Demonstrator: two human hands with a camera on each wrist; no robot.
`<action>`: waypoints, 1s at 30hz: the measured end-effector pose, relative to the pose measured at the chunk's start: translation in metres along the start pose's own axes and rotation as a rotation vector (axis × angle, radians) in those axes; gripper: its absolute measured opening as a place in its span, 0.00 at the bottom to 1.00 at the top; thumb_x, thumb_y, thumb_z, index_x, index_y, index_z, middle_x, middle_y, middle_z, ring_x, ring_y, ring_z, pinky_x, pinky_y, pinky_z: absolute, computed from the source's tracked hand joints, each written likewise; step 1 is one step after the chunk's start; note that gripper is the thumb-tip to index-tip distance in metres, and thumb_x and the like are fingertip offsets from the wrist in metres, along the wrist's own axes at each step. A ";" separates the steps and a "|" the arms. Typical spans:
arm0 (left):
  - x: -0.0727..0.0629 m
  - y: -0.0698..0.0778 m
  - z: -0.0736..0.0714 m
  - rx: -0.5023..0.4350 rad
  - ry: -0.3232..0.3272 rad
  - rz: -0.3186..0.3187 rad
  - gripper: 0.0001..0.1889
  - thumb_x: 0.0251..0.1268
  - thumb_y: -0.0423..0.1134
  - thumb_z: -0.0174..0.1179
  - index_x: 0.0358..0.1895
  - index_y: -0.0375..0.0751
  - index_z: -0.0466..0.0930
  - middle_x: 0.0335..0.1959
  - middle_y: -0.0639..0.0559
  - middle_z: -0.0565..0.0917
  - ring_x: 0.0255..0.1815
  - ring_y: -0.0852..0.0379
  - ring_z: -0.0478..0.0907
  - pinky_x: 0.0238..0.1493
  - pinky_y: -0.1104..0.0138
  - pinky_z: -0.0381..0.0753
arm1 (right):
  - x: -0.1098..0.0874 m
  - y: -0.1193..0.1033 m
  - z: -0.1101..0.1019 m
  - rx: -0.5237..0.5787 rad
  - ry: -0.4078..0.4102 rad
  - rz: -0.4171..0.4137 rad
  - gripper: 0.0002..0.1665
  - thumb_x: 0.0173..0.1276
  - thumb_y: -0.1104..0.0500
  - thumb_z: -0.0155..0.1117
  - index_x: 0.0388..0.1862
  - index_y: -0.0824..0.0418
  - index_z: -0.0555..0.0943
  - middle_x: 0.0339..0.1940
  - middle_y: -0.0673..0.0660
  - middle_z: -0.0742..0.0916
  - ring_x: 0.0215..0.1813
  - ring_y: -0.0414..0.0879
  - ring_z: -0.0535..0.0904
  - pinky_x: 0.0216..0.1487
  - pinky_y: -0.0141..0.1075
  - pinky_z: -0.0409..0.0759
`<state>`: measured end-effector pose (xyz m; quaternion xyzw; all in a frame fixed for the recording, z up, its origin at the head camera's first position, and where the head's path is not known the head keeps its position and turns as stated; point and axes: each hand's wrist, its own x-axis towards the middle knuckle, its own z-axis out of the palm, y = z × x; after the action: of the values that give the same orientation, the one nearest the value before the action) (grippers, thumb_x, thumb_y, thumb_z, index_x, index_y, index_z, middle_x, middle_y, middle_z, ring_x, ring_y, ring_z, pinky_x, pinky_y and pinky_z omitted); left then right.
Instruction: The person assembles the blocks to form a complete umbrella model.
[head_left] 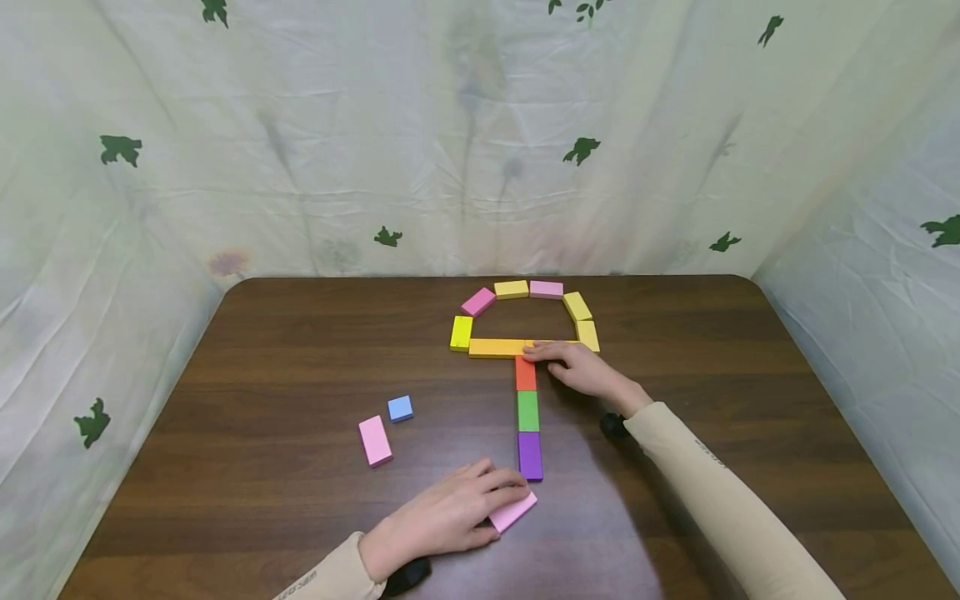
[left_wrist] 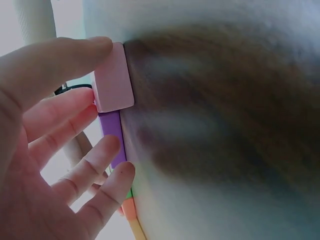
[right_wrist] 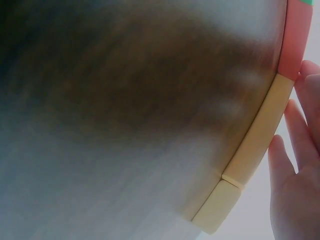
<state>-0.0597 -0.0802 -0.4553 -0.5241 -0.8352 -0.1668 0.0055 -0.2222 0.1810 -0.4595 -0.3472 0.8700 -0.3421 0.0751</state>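
In the head view my left hand (head_left: 457, 510) pinches a pink block (head_left: 513, 512) between thumb and finger, just below a purple block (head_left: 530, 457). The left wrist view shows the thumb on one side of that pink block (left_wrist: 114, 80) and the other fingers spread. My right hand (head_left: 588, 371) rests its fingertips on the orange blocks (head_left: 497, 348), near where they meet the red block (head_left: 526, 374). A green block (head_left: 528, 412) lies between red and purple in one column. In the right wrist view the right fingers (right_wrist: 299, 135) look extended.
Yellow blocks (head_left: 512, 289) and pink blocks (head_left: 478, 302) form an arch above the orange row. To the left lie a loose blue block (head_left: 401, 408) and another pink block (head_left: 375, 441). A patterned cloth (head_left: 337, 150) hangs behind the wooden table (head_left: 262, 375).
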 end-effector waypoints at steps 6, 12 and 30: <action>-0.001 -0.001 0.001 0.012 -0.007 0.002 0.26 0.53 0.39 0.68 0.59 0.44 0.77 0.59 0.58 0.74 0.50 0.59 0.69 0.53 0.69 0.69 | 0.001 0.001 0.000 0.000 0.002 -0.007 0.25 0.65 0.74 0.52 0.59 0.62 0.79 0.61 0.57 0.79 0.67 0.51 0.69 0.64 0.47 0.66; -0.002 -0.002 -0.001 0.017 0.003 0.001 0.26 0.54 0.40 0.68 0.59 0.44 0.77 0.58 0.58 0.74 0.50 0.59 0.69 0.53 0.70 0.69 | 0.001 0.002 0.000 -0.002 0.004 -0.010 0.25 0.65 0.74 0.52 0.60 0.62 0.79 0.61 0.57 0.79 0.67 0.51 0.69 0.63 0.47 0.66; -0.054 -0.048 -0.050 -0.090 0.094 -0.269 0.25 0.55 0.41 0.70 0.58 0.41 0.78 0.55 0.56 0.76 0.56 0.58 0.71 0.56 0.59 0.71 | 0.002 0.001 0.000 -0.007 0.008 -0.018 0.25 0.64 0.75 0.52 0.58 0.63 0.80 0.60 0.58 0.80 0.67 0.51 0.70 0.64 0.46 0.66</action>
<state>-0.0853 -0.1606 -0.4314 -0.3988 -0.8883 -0.2277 -0.0016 -0.2239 0.1803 -0.4597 -0.3541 0.8682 -0.3411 0.0675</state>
